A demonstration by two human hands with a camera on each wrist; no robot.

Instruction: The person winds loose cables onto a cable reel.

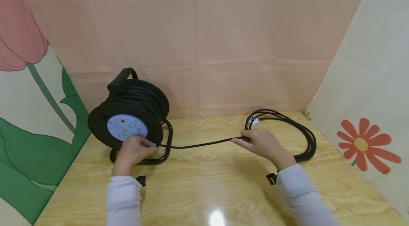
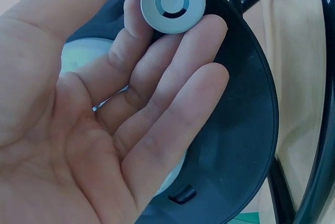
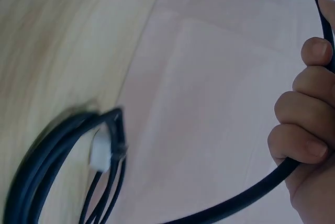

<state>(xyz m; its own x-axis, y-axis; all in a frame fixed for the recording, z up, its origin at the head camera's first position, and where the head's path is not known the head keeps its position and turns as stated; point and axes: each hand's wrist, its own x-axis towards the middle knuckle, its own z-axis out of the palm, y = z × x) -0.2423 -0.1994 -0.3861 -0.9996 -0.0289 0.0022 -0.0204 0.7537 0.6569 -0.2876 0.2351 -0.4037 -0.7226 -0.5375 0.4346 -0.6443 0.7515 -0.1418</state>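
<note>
Left grip (image 1: 135, 149): my thumb and fingers pinch a small, round, pale grey knob (image 2: 173, 3) at the lower right of the reel's front face. The reel (image 1: 127, 108), a black drum wound with many turns of black cable, stands at the left of the pale wood-grain tabletop (image 1: 204, 176). A bluish-white socket disc (image 1: 126, 126) with a red dot fills the centre of its face; a black carrying handle (image 1: 121, 78) tops it, and a black tubular stand (image 1: 169, 140) supports it.

Right grip (image 1: 260, 144): my fingers are curled round the thin black cable (image 1: 204, 144), well apart from the reel. The length between my two sides runs almost straight, with a slight sag, just above the tabletop. Beyond my right grip, the rest lies in loose loops on the right of the tabletop, near the pink backdrop (image 1: 198, 41). A white plug (image 1: 254, 122) sits beside these loops, close to my knuckles.
</note>
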